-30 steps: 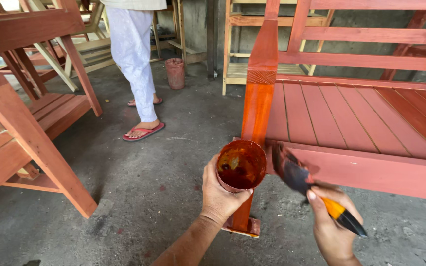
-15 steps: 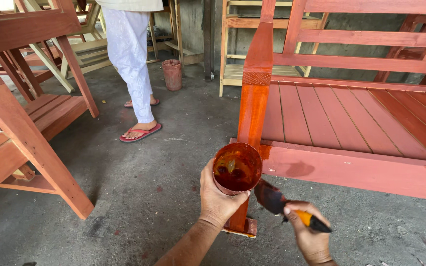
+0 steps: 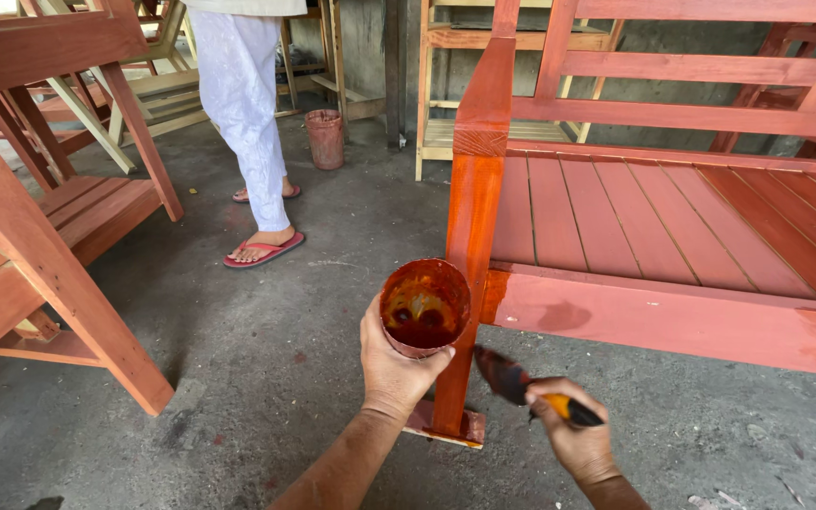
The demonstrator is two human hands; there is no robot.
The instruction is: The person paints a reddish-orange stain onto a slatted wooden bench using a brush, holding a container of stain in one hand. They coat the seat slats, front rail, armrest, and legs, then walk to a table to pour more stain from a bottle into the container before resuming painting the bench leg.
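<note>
My left hand [image 3: 391, 370] grips a small round cup [image 3: 424, 307] with reddish-brown stain inside, held in front of the front leg [image 3: 470, 236] of a red-stained wooden bench [image 3: 672, 227]. My right hand [image 3: 573, 436] holds a paintbrush [image 3: 512, 378] with a yellow and black handle. Its stained bristles point up and left, close to the lower part of the leg, just below the cup.
A person in white trousers and red sandals [image 3: 262, 250] stands at the back left. A stained wooden chair [image 3: 40, 255] is at the left. A small bucket [image 3: 324, 139] and unpainted wooden frames [image 3: 446, 104] stand behind, on the grey concrete floor [image 3: 238, 378].
My right hand has lowered the brush from beside the bench rail down to the lower part of the leg. The cup has stayed in front of the leg.
</note>
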